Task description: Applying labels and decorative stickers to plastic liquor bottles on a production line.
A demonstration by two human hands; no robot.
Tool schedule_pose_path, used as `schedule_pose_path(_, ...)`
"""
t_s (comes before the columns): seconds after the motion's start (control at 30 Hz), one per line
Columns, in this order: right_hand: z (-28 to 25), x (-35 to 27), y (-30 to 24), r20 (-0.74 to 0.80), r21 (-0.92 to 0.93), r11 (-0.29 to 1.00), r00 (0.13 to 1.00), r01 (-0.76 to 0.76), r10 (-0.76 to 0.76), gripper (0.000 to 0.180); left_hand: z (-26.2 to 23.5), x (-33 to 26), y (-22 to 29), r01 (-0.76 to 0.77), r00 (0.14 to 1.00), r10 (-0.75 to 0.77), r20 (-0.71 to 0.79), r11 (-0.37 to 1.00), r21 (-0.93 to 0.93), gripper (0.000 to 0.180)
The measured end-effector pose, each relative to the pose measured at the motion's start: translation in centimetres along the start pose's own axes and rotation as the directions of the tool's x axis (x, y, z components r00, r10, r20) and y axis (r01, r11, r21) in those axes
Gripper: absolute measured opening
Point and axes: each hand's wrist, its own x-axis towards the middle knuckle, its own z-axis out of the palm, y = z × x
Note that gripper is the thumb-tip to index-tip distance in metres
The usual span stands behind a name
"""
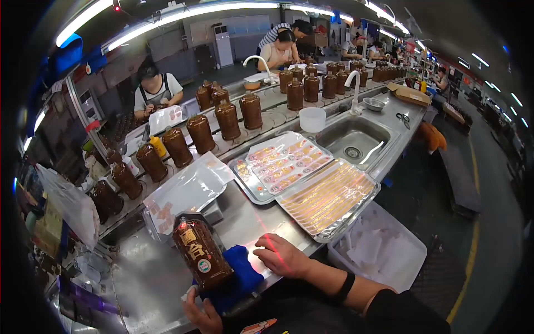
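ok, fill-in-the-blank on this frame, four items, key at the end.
1. The cloth beside the foreground brown bottle is ____.
2. The person's hand nearer that bottle's lower end is the ____ one.
3. The band around the person's right forearm is ____.
4. The white round tub stands beside the metal ____.

Missing words: blue; left; black; sink.

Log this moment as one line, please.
Left hand: near the base of glossy brown bottle with gold lettering | right hand: beside crumpled blue cloth | front rectangular metal tray: holds gold-striped sheet
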Motion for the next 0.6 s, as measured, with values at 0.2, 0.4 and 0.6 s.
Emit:
schedule_pose_path(0.2,-0.13,0.02,-0.11,0.012,0.010,1.000,1.000,-0.017,0.017,0.027,-0.20,0.04,-0.17,-0.008,1.000,0.008,0.020,1.000,-0.005,0.038)
schedule_pose_path(0.4,0.03,0.21,-0.37,0.003,0.021,1.000,1.000,0.012,-0.012,0.027,-0.37,-0.18,0.35,0.010,1.000,-0.010,-0.006,1.000,0.006,0.036)
schedule_pose_path(0.6,-0.05,0.45,-0.21,-0.010,0.012,1.000,1.000,0.016,-0.016,0.025,-0.16,0.24,0.30,-0.006,1.000,0.006,0.003,1.000,0.026,0.036)
